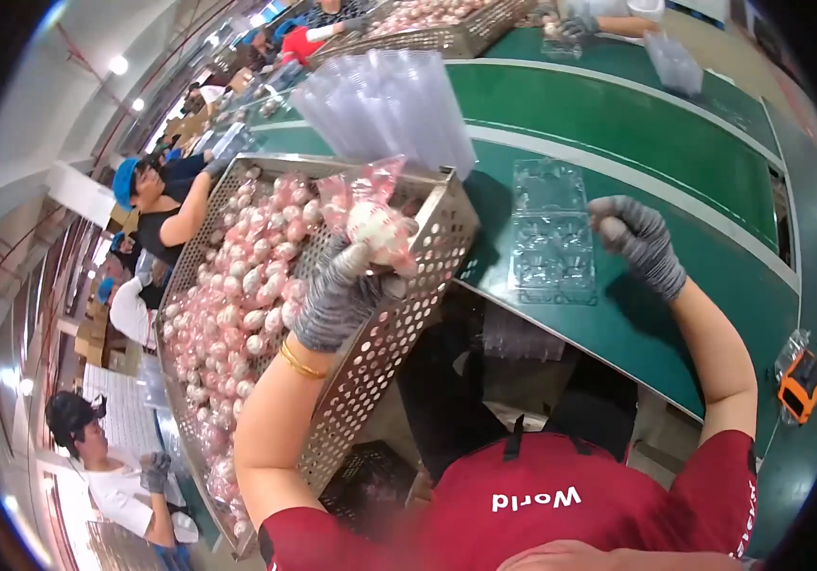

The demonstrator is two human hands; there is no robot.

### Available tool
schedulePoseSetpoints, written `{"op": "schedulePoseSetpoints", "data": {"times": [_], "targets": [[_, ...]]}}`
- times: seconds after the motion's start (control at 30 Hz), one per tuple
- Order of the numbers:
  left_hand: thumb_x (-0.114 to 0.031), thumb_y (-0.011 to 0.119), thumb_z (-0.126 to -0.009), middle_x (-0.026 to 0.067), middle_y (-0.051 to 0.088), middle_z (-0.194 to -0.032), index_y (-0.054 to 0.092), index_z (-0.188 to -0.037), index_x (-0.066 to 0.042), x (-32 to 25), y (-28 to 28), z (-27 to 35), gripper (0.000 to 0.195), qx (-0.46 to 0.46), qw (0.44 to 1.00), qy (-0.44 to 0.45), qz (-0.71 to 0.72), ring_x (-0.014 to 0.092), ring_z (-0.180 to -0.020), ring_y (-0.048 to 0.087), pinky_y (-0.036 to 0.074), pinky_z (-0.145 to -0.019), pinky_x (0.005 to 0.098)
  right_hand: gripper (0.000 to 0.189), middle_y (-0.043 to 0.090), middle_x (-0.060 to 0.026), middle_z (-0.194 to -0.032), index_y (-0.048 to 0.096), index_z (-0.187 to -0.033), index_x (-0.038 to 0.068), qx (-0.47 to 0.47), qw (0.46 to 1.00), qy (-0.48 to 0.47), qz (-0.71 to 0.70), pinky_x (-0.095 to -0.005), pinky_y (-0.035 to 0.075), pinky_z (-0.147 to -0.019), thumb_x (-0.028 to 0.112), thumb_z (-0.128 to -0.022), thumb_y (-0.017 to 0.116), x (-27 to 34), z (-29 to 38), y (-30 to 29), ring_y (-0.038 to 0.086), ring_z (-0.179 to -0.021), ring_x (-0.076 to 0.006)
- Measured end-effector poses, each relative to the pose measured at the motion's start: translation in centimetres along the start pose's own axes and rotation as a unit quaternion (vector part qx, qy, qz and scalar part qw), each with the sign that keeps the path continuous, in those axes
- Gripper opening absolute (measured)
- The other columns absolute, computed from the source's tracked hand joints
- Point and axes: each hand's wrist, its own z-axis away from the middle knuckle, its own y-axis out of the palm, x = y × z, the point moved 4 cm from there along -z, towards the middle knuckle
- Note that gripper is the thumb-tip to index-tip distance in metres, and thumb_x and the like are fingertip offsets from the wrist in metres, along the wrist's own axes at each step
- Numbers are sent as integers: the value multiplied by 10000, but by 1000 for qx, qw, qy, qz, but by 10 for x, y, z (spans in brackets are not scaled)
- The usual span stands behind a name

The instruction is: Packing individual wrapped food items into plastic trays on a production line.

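Note:
My left hand (340, 289), in a grey knit glove, is raised over the near rim of a perforated metal bin (408, 307). It grips plastic-wrapped white eggs (377, 227) with reddish print on the film. Many similar wrapped eggs (244, 278) fill the bin below. On the green tabletop, to the right of the bin, lies an unfolded clear plastic egg carton (552, 235) with its cups towards me. My right hand (637, 239), also gloved, has curled fingers at the carton's right edge. Whether they pinch the plastic cannot be made out.
Nested clear cartons (394, 107) stand beyond the bin. A green conveyor belt (615, 118) runs behind the table. An orange-and-black device (802, 385) lies far right. Across the belt, a co-worker's gloved hand (578, 27) is near another carton. Co-workers sit along the left.

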Motion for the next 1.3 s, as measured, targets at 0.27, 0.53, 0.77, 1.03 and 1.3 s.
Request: {"op": "schedulePoseSetpoints", "data": {"times": [0.27, 0.53, 0.77, 1.03, 1.3], "targets": [[-228, 686, -791, 94, 569, -1165, 450, -1275, -58, 37, 58, -24, 565, 55, 998, -14, -2, 219, -1021, 585, 517, -817, 341, 245, 623, -101, -918, 621, -982, 81, 43, 899, -412, 142, -349, 512, -731, 53, -753, 703, 109, 11, 69, 622, -827, -271], [-390, 530, -915, 149, 558, -1158, 421, -1258, -12, 56, 74, -42, 521, 102, 994, -37, 27, 263, -995, 606, 550, -791, 374, 309, 611, -106, -1028, 601, -1068, 77, -24, 954, -282, 99, -351, 492, -818, 189, -797, 697, 71, -4, 54, 607, -928, -255], [-386, 558, -890, 142, 584, -1111, 456, -1231, -7, 69, 58, -28, 520, 40, 990, -117, 67, 258, -973, 611, 544, -801, 376, 318, 619, -110, -933, 606, -1051, 55, 81, 979, -167, 81, -339, 487, -766, 242, -805, 681, 60, -3, 68, 612, -854, -252], [-410, 614, -821, 14, 541, -785, 541, -1076, -33, 143, 13, 132, 461, -35, 975, -199, 93, 67, -622, 477, 376, -521, 207, 205, 583, -122, -841, 625, -991, 96, 416, 882, -188, 118, -387, 477, -678, 163, -799, 649, 24, 48, 157, 561, -751, -318], [-370, 451, -924, 99, 589, -1170, 541, -1171, -91, 352, -170, 414, 384, -607, 607, 223, 462, 245, -1087, 543, 456, -928, 418, 329, 613, -113, -1021, 617, -1071, 119, 623, 630, -60, 460, -398, 476, -836, 292, -792, 631, -56, 93, 177, 588, -953, -303]]}}
